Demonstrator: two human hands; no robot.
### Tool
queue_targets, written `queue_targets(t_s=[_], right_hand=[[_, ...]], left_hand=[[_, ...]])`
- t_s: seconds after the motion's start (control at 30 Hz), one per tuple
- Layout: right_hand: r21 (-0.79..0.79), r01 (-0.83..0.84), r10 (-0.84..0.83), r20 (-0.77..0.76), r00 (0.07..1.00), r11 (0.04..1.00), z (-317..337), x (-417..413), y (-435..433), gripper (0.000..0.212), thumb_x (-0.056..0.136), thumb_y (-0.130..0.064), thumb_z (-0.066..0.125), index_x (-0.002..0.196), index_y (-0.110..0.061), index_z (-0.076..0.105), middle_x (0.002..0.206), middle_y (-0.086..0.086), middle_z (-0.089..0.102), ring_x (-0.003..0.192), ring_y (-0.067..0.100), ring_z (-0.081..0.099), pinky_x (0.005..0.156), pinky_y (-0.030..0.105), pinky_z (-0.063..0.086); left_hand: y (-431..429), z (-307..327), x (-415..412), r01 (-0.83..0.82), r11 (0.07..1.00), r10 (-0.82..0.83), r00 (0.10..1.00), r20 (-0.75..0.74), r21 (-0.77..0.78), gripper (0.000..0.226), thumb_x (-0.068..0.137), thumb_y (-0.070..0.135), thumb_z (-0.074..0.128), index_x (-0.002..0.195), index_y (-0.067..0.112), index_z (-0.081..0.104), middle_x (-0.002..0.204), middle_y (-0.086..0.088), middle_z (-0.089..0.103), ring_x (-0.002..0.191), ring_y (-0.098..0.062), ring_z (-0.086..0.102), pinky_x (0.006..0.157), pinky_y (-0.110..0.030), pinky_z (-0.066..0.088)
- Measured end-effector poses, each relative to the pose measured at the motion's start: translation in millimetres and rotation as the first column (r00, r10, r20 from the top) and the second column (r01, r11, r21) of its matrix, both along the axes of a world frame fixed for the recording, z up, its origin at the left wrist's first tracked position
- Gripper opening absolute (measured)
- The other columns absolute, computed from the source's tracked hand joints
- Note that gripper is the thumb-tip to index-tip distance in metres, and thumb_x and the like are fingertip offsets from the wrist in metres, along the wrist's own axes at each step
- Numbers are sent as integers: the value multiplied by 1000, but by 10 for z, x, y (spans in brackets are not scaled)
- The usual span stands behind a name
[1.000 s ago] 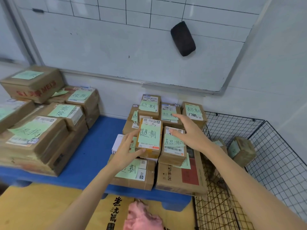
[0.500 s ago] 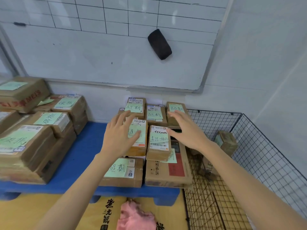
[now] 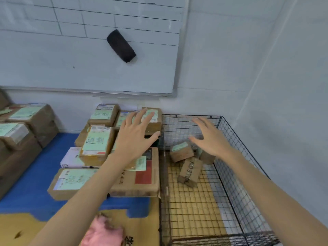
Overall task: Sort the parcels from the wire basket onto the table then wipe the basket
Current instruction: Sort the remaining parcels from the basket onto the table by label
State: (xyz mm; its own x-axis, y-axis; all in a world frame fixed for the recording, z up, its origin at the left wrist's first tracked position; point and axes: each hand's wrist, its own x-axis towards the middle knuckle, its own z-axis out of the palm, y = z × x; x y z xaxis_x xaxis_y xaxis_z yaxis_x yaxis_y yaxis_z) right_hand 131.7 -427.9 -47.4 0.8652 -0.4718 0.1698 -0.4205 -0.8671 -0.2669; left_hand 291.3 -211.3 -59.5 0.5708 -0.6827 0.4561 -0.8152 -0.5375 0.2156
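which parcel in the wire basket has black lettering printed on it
The front parcel, nearest the camera, standing tilted; the green-labelled parcel behind it shows none, the third parcel is partly hidden.

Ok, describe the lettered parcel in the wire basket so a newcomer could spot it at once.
Start at the wire basket right of the blue table. Three small brown parcels sit at its far end, below the right hand. The lettered parcel lies nearest the camera, with dark block letters along its upper face and no green note showing, unlike the green-noted parcel beside it.
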Motion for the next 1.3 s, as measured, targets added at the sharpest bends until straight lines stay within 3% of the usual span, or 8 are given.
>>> queue_targets(t_s=[0.23,0.37,0.6,0.73,0.9,1.1,1.3], right_hand=[[84,-20,21,-11,1000,996,-120,-426,-702,72,96,-51,55,156,-29,23,165,1,13,151,21,12,120,48,23],[100,-43,48,-48,998,994,-237,-453,-890,74,95,-52,55,156,-27,23,164,3,14,151,25,12,120,51,22],[238,-44,63,-71,995,970,-566,-364,-1108,74,94,-49,58,156,-29,23,164,3,16,151,26,15,118,54,25],[319,-18,43,-70,997,948,-776,-293,-1231,74,93,-45,61,155,-26,25,162,3,22,149,26,21,116,54,29],[430,36,21,-127,992,902,-1062,-206,-1347,73,93,-40,62,155,-24,26,161,6,23,147,29,25,117,49,28],[557,180,-37,-258,965,811,-1539,-84,-1403,75,91,-42,63,154,-26,26,160,7,22,144,31,30,115,49,32],[651,268,-63,-320,945,710,-2113,-55,-1290,75,93,-37,64,155,-26,24,158,7,26,139,31,38,114,49,34]], left_hand=[[-760,5,-667,-7,1000,8,999,-39,24,82,82,71,21,153,33,29,159,3,31,142,-29,26,111,-46,30],[-1029,-120,-951,-2,999,7,994,-105,49,70,93,61,44,154,30,29,160,2,28,143,-27,24,112,-47,29],[-1486,-226,-1039,78,993,-65,988,-140,91,65,97,47,50,154,25,28,156,-1,36,141,-23,37,112,-42,32],[-1730,-461,-896,64,991,-35,972,-231,119,63,97,46,50,153,26,29,154,-3,39,139,-24,39,110,-45,34],[-1992,-888,-767,75,971,24,916,-401,228,67,94,53,52,152,27,31,150,-5,44,135,-29,41,105,-46,37],[-2104,-1408,-602,72,931,121,864,-488,359,65,94,49,51,151,25,31,151,-8,40,134,-33,39,105,-46,38],[-2196,-1928,-526,127,911,141,800,-583,393,68,94,55,50,153,32,26,155,-3,35,136,-30,38,106,-46,39]])
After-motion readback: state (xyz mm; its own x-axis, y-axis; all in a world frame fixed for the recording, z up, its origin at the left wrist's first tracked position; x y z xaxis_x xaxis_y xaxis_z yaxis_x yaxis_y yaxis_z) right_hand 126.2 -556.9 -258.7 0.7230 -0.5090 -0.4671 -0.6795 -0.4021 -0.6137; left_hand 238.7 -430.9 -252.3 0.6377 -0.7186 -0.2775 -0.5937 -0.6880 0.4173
